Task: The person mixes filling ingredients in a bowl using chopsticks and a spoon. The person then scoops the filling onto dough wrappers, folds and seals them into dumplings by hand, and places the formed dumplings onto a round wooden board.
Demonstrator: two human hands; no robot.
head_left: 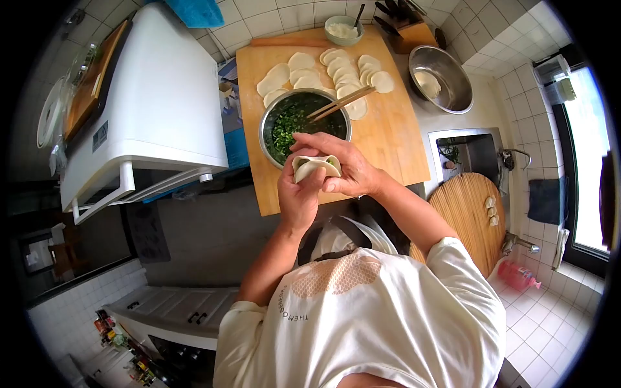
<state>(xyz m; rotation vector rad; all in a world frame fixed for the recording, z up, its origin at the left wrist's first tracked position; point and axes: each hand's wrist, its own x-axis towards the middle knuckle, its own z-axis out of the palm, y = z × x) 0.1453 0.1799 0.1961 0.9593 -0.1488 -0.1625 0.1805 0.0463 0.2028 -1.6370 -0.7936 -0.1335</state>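
Note:
A partly folded dumpling (315, 171) is held in front of my chest, its wrapper pinched at the middle with gaps at both ends. My left hand (299, 200) is closed around it from the left, thumb pressed on the near side. My right hand (349, 165) grips its right end, the fingers reaching over the far side. Just beyond my hands is a metal bowl (261, 143) of chopped green filling (284, 129), partly hidden by my fingers. Wooden chopsticks (343, 105) rest in it and stick out to the right.
Several round wrappers (336, 64) overlap on the wooden board (394, 149). Behind them are a rolling pin (284, 41) and a small bowl of white powder (343, 31). A steel basin (453, 81) stands right, near a sink (475, 152). Three dumplings (491, 210) lie on a round slatted tray (459, 226).

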